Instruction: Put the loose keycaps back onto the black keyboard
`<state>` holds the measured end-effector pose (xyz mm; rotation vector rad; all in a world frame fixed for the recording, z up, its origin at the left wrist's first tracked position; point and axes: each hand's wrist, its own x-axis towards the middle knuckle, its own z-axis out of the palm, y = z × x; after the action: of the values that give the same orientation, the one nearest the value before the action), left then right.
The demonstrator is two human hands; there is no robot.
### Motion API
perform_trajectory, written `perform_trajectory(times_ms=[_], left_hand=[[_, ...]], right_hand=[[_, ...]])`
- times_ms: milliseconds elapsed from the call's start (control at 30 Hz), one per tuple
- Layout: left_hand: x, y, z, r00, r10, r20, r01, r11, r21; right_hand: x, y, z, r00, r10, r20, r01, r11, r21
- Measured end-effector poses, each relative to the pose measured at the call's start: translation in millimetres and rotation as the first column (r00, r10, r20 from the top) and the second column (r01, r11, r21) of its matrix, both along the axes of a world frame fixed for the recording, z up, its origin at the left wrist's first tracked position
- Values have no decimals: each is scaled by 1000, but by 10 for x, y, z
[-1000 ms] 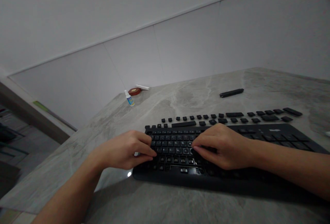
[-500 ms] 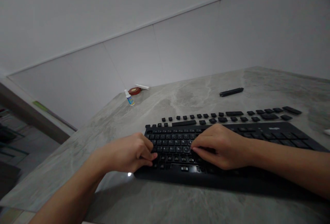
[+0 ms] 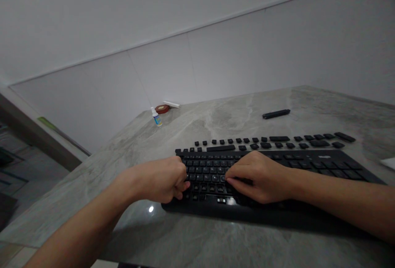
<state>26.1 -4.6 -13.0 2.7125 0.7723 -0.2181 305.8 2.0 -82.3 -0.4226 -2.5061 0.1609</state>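
1. Your left hand is curled at the left end of the black keyboard, fingers bent inward; whether they grip anything can't be made out.
2. Your right hand rests over the middle of the keyboard, thumb and index finger drawn together at the keys; whether you have something pinched there is hidden.
3. Before you, the keyboard lies flat on the grey marbled table, its lower rows showing exposed key sockets and a long slot.
4. Just beyond its far edge, loose keycaps are spread in two rough rows, with a long bar keycap among them.
5. Farther back on your right lies a black pen-like object.
6. Toward the wall on your left, a small spray bottle stands near a reddish-brown object and a white strip.
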Motion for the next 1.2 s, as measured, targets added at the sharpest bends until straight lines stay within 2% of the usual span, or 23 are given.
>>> perform_trajectory(times_ms=[100, 200, 333, 433, 500, 567, 700, 800, 900, 1033, 1100, 1200], left_hand=[[31, -10, -6, 994, 76, -84, -77, 997, 1], [18, 12, -20, 996, 16, -82, -17, 1000, -12], [-114, 87, -16, 978, -124, 170, 125, 992, 7], [-222, 134, 20, 934, -88, 345, 69, 995, 68], [-245, 149, 36, 917, -71, 393, 37, 995, 93], [-220, 151, 21, 921, -66, 383, 42, 997, 71], [-126, 142, -85, 942, -92, 322, 118, 991, -63], [-103, 133, -137, 938, -109, 329, 135, 989, -58], [-106, 139, -145, 914, -115, 388, 91, 993, 78], [-85, 226, -195, 853, -51, 519, -133, 941, 311], [-76, 301, -249, 856, 7, 517, -226, 904, 362], [-73, 425, -334, 895, 65, 441, -258, 883, 393]], right_hand=[[-14, -3, 1, 1000, 1, 7, -1, 1000, -7], [-26, -11, 13, 1000, 5, 23, -5, 1000, -17], [7, -16, 34, 1000, 14, 26, -13, 1000, -22], [63, -10, 39, 1000, 23, 10, -23, 1000, -18], [95, -4, 41, 1000, 22, -5, -22, 999, -23], [112, 1, 41, 1000, 16, -11, -17, 999, -31], [114, 3, 34, 1000, 16, -2, -16, 1000, -24], [110, 2, 24, 1000, 16, -4, -16, 1000, -14], [111, 1, 24, 1000, 15, -1, -15, 1000, -12], [114, -1, 36, 1000, 4, 4, -4, 1000, -15], [113, 1, 38, 1000, 7, 3, -7, 1000, -13], [108, 7, 30, 1000, 15, -5, -15, 1000, -4]])
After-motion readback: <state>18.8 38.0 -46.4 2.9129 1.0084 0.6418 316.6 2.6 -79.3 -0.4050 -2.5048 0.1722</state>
